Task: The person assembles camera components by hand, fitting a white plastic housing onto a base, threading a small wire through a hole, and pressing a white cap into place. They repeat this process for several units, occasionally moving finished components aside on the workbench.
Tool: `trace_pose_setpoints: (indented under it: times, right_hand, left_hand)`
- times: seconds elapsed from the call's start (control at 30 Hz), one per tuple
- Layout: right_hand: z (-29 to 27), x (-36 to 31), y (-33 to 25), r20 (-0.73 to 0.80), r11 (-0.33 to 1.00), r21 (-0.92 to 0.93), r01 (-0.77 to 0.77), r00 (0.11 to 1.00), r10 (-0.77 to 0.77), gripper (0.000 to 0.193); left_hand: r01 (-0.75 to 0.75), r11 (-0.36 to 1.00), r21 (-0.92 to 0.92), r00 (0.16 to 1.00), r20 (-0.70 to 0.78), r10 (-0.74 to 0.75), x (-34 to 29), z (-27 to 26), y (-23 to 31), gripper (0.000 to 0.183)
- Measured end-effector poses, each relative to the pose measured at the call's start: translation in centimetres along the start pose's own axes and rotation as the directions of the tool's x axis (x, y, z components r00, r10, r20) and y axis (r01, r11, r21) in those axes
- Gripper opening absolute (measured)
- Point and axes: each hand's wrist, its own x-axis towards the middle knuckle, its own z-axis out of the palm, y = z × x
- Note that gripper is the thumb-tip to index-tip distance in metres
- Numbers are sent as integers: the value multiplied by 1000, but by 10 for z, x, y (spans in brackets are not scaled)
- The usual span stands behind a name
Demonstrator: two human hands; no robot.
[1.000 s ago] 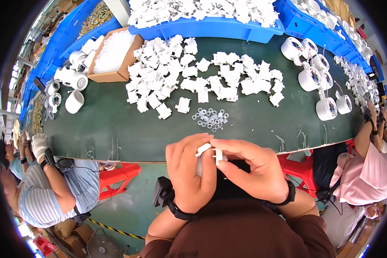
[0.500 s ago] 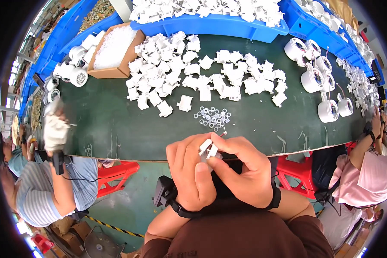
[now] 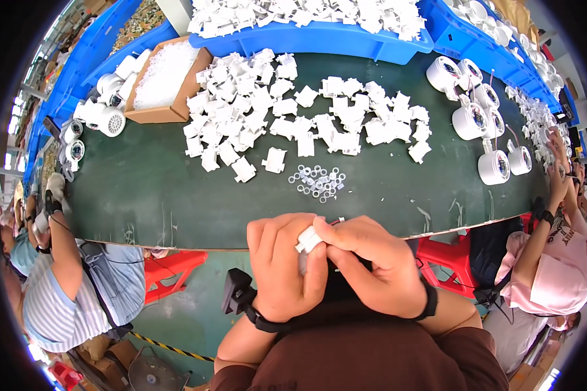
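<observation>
The thumb and fingertips of your left hand pinch a small white piece, while the thumb and forefinger of your right hand press at its right side, so it sits between both hands near the table's near edge. If either pinch loosens, or the hands push unevenly, it may well twist out and drop. Your fingertips cover much of it, so you cannot tell from here whether it is one piece or two joined. A tiny thing, perhaps a wire end, pokes past your right forefinger; it is too small to make out. Beyond, on the green tabletop, clear rings lie in a loose cluster, and a forward brush of your knuckles could scatter them. Farther on, white parts lie heaped and overlapping, hard to tell apart. A cardboard box stands to their left; well to the right, round white housings stand close together, and their thin wires could tangle if tugged. At the back, a blue bin is piled above its rim, so a bump could spill some; the picture's upper edge cuts its load off.
</observation>
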Motion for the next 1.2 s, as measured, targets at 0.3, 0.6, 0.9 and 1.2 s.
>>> trace_pose_setpoints:
  times: [0.3, 0.6, 0.9, 1.2]
  right_hand:
    - [-18, 34, 29, -40, 769, -632, 94, 987, -153, 13]
    - [-25, 26, 21, -110, 913, -381, -147, 987, 113, 9]
    - [-24, 6, 1, 89, 993, 18, -114, 990, 112, 16]
    - [-19, 11, 16, 165, 871, 347, -347, 937, 308, 13]
  left_hand:
    - [-49, 990, 133, 988, 154, 28, 14, -12, 6, 22]
    - [-13, 997, 76, 995, 95, 5, 9, -6, 4, 32]
    - [-58, 995, 85, 990, 131, 47, 13, -2, 5, 36]
    - [-111, 991, 71, 990, 98, 104, 8, 3, 0, 42]
